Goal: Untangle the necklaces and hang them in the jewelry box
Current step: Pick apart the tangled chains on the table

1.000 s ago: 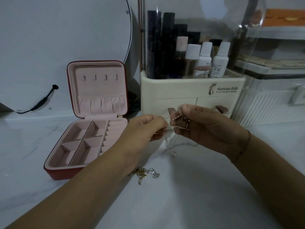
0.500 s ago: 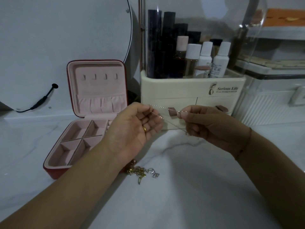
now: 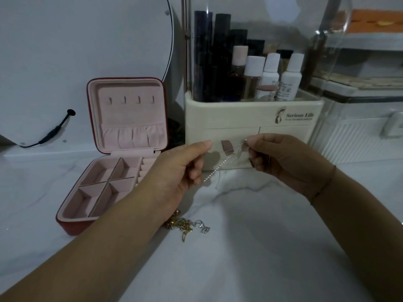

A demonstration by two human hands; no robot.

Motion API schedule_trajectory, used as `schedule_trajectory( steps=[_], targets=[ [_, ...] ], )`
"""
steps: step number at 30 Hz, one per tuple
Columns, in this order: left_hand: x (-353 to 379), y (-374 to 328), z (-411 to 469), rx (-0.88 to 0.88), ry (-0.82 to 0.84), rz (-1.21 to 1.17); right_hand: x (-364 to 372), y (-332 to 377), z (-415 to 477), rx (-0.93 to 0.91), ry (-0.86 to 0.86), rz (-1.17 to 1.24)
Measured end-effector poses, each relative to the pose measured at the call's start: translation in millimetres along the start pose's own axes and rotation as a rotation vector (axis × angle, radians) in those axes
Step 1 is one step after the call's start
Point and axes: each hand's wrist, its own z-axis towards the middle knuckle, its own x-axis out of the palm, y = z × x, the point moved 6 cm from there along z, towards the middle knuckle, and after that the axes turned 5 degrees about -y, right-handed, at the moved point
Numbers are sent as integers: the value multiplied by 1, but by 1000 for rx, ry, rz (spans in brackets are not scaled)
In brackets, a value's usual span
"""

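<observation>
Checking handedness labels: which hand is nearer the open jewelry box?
Left. The left hand is at the right edge of the jewelry box; the right hand is farther right, before the cosmetics organizer, pinching the chain.

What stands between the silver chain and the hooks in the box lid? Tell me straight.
Nothing visible does. The silver chain stretches between left hand and right hand; the four hooks in the upright lid are bare, with open air between.
</observation>
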Motion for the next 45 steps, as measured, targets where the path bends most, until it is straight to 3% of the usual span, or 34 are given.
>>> schedule_trajectory(
  steps=[9, 21, 34, 45],
  targets=[
    [3, 4, -8, 98, -59, 257, 12, 15, -7, -189, 99, 23],
    [20, 0, -17, 179, 47, 147, 37, 8, -17, -245, 328, -48],
    [17, 10, -12, 74, 49, 224, 33, 7, -17, -178, 293, 31],
    [14, 7, -11, 87, 20, 187, 35, 5, -17, -160, 322, -17]
  ],
)
